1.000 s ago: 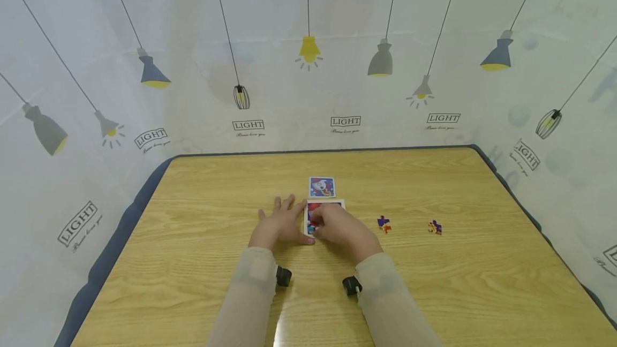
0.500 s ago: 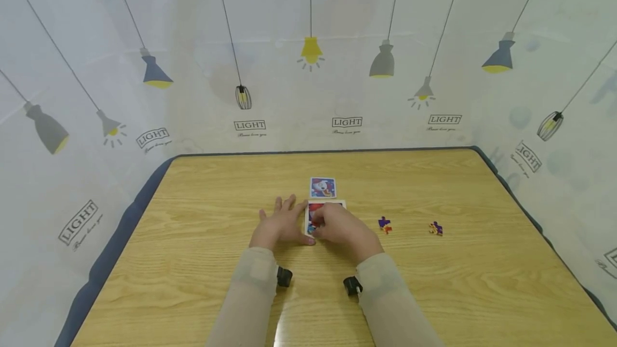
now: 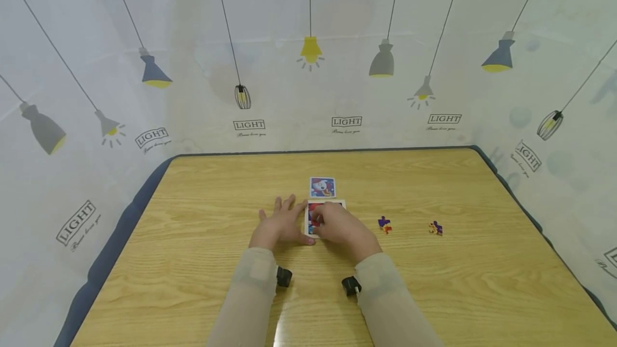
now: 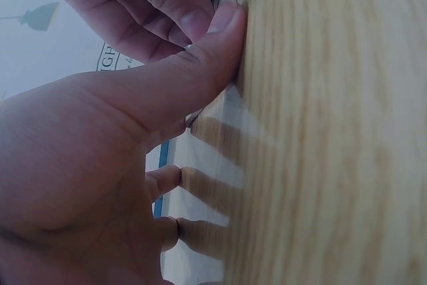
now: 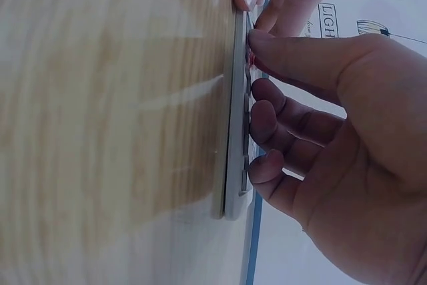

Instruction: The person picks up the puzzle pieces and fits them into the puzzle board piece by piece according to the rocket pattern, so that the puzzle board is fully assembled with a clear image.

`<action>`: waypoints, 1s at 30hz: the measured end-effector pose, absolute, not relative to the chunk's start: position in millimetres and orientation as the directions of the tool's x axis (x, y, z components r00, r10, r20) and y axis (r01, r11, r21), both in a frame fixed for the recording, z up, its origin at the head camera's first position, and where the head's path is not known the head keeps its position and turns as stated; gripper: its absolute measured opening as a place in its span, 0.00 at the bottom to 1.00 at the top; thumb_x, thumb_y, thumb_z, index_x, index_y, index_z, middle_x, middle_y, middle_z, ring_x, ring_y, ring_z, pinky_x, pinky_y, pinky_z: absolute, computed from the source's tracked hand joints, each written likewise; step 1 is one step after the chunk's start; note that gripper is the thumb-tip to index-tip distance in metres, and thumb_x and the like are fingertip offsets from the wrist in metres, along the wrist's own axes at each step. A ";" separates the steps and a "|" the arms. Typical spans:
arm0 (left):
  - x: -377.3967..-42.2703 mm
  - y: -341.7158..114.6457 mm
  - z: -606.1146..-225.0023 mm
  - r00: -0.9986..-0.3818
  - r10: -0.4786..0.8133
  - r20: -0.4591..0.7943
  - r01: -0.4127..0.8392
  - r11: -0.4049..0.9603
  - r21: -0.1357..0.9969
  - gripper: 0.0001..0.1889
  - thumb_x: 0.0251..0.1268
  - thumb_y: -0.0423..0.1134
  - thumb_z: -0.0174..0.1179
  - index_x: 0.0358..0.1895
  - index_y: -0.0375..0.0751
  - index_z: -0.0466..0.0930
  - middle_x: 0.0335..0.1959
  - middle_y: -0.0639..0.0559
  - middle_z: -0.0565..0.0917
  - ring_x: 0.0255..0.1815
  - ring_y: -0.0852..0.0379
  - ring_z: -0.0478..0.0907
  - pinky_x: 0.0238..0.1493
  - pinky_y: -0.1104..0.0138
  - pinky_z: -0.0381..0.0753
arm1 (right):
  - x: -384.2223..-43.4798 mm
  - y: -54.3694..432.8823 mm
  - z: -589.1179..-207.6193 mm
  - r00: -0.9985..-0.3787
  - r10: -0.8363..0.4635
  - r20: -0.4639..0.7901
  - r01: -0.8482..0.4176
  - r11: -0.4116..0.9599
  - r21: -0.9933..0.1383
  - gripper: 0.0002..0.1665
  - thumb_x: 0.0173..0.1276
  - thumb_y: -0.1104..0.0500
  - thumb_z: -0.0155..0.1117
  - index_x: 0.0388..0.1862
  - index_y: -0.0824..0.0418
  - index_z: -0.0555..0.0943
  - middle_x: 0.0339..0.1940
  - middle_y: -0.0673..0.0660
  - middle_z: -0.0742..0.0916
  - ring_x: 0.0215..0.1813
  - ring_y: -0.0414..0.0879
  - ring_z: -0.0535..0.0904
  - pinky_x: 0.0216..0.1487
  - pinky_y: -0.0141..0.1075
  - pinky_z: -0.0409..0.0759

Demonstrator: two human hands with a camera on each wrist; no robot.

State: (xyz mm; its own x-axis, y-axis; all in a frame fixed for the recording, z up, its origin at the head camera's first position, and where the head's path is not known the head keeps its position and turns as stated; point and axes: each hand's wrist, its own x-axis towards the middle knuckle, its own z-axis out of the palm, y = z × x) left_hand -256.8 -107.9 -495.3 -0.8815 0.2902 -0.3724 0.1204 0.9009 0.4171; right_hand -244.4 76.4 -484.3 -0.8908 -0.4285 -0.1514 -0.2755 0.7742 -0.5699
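A small square jigsaw puzzle point(image 3: 311, 221) in a pale tray lies at mid-table, its red and blue picture partly hidden by my right hand point(image 3: 343, 229). In the right wrist view, that hand's thumb and curled fingers are low on the puzzle face, with a red bit of a puzzle piece point(image 5: 252, 62) showing by the thumb tip. My left hand point(image 3: 281, 225) is spread flat along the tray's left side, its thumb at the near corner and its forefinger by the far corner. The left wrist view shows the thumb point(image 4: 223, 25) straight against the tray edge.
A square picture card point(image 3: 322, 187) lies just beyond the tray. To the right are two loose purple and orange puzzle pieces, a nearer piece point(image 3: 384, 224) and a farther piece point(image 3: 436, 227). The wooden table point(image 3: 217, 186) meets a lamp-printed wall cloth point(image 3: 284, 122) at the back.
Both hands keep their places at the puzzle, with only tiny shifts of the right fingers. The card and the loose pieces stay where they were.
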 end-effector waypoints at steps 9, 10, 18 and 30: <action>-259.7 -108.1 -500.9 -0.884 0.293 -0.365 0.125 0.899 0.419 0.61 0.53 0.69 0.77 0.88 0.66 0.51 0.92 0.48 0.41 0.91 0.34 0.29 0.76 0.19 0.29 | -245.2 81.5 -482.1 -0.892 -0.424 -0.156 -0.267 0.774 -0.574 0.15 0.76 0.62 0.68 0.59 0.62 0.86 0.47 0.57 0.90 0.46 0.47 0.85 0.56 0.48 0.87; -259.4 -108.1 -500.5 -0.884 0.292 -0.364 0.126 0.900 0.417 0.61 0.52 0.69 0.77 0.88 0.66 0.51 0.92 0.48 0.41 0.91 0.33 0.29 0.76 0.19 0.29 | -245.4 83.2 -479.7 -0.895 -0.417 -0.161 -0.258 0.776 -0.575 0.15 0.77 0.60 0.67 0.59 0.62 0.86 0.48 0.57 0.90 0.46 0.48 0.84 0.56 0.48 0.87; -249.6 -105.8 -484.9 -0.884 0.285 -0.371 0.120 0.905 0.409 0.58 0.57 0.65 0.76 0.88 0.61 0.52 0.92 0.47 0.42 0.91 0.34 0.31 0.80 0.22 0.31 | -246.1 113.6 -455.3 -0.924 -0.354 -0.147 -0.214 0.796 -0.567 0.18 0.76 0.58 0.70 0.61 0.63 0.85 0.47 0.58 0.88 0.45 0.48 0.81 0.49 0.44 0.85; -254.4 -106.0 -491.2 -0.878 0.280 -0.389 0.105 0.904 0.414 0.59 0.58 0.63 0.77 0.88 0.64 0.48 0.92 0.49 0.38 0.91 0.36 0.26 0.80 0.24 0.26 | -235.9 189.6 -441.4 -0.960 -0.255 -0.115 -0.132 0.776 -0.617 0.22 0.80 0.56 0.65 0.68 0.64 0.81 0.62 0.66 0.84 0.55 0.56 0.84 0.50 0.47 0.86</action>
